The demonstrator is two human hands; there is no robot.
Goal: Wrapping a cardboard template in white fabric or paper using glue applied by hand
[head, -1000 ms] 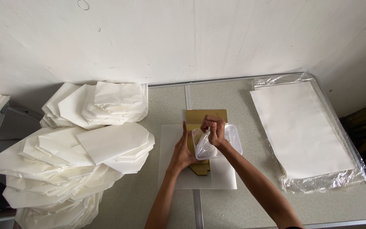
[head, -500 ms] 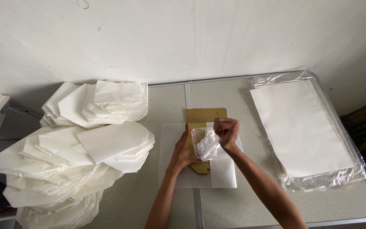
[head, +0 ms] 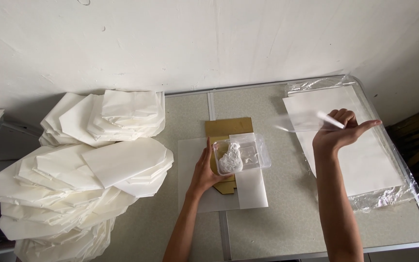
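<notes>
My left hand (head: 204, 170) rests on the white sheet (head: 219, 199) and holds the left side of a clear plastic tub (head: 241, 155) with white paste in it. The tub sits on a brown cardboard piece (head: 229, 128) in the middle of the table. My right hand (head: 340, 133) is raised over the paper stack at the right, fingers closed on a thin white stick or brush (head: 328, 120) that is blurred.
A stack of white sheets in clear plastic wrap (head: 350, 145) lies on the right of the grey folding table (head: 287, 223). Large piles of folded white paper bags (head: 83, 170) fill the left side. A white wall (head: 209, 43) is behind.
My right hand has left the tub and swung right and up over the wrapped paper stack, holding the stick. The tub now lies open and flat under my left hand.
</notes>
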